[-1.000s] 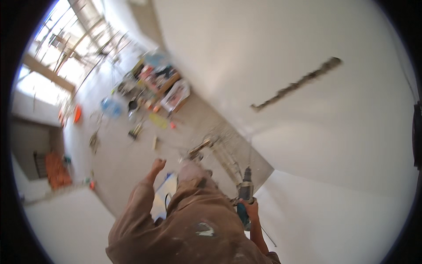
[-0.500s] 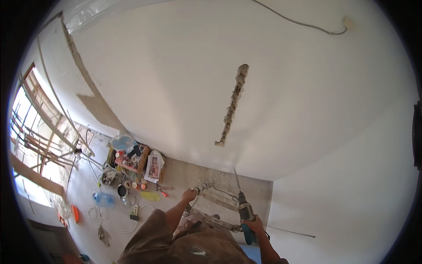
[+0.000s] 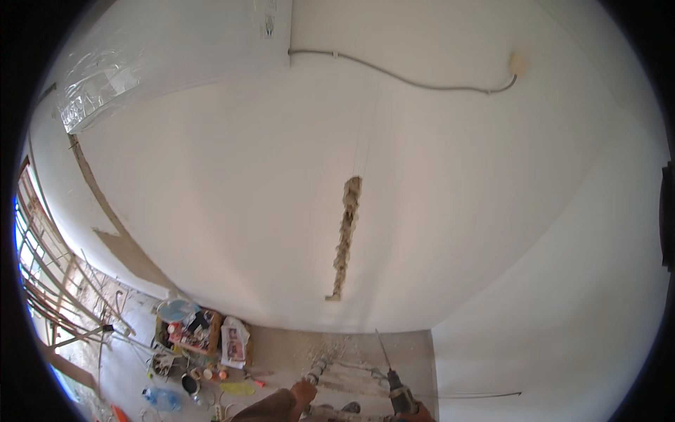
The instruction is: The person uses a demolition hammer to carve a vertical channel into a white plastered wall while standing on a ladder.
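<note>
My right hand [image 3: 422,413], partly cut off by the lower edge, is closed on the grip of a power drill [image 3: 400,392]. The drill's long bit [image 3: 383,349] points up and away toward the base of the white wall [image 3: 246,197]. My left hand [image 3: 304,391] is closed around a greyish, dusty piece [image 3: 318,368] that may be part of a ladder frame; its kind is unclear. A rough chiselled groove [image 3: 345,239] runs down the wall ahead, above both hands, with a short sideways foot at its lower end.
Rubble [image 3: 334,346] lies on the floor by the wall. To the left are a box of tools [image 3: 199,330], a blue basin [image 3: 177,310], a clear bluish plastic bottle [image 3: 163,399] and small pots. A grey cable [image 3: 415,82] crosses the upper wall. A thin rod [image 3: 485,395] shows at right.
The view has tilted upward, so the groove, floor items and both hands sit lower in the picture. More of the upper wall and cable shows. Both hands keep their hold.
</note>
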A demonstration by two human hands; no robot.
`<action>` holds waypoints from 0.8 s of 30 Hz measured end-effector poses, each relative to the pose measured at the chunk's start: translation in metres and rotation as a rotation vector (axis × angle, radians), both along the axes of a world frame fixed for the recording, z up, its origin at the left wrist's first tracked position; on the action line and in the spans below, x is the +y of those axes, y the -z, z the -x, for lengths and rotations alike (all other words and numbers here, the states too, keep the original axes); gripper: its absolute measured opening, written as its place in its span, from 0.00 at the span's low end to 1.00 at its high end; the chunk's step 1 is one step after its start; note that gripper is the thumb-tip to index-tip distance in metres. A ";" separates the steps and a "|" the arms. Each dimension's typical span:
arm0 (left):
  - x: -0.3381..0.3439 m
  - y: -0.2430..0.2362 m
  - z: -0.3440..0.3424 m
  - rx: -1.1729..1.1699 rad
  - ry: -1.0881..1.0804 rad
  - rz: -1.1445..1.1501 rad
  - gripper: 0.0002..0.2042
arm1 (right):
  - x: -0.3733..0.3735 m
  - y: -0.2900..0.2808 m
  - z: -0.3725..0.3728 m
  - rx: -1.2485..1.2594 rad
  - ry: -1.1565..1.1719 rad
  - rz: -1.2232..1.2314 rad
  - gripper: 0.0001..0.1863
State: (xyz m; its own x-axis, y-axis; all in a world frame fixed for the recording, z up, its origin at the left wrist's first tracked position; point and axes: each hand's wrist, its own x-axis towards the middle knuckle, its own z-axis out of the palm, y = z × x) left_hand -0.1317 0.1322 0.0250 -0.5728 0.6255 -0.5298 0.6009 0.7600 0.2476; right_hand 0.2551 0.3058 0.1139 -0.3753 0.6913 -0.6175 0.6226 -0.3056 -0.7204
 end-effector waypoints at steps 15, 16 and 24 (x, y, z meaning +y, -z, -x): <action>0.110 -0.005 0.054 -0.030 -0.059 0.016 0.21 | -0.014 -0.067 0.033 0.103 -0.040 -0.206 0.39; 0.110 -0.005 0.055 -0.031 -0.053 0.011 0.21 | -0.009 -0.062 0.033 0.054 -0.044 -0.259 0.41; 0.113 0.007 0.050 -0.030 0.026 0.001 0.22 | -0.014 -0.086 0.042 -0.270 -0.208 -0.290 0.60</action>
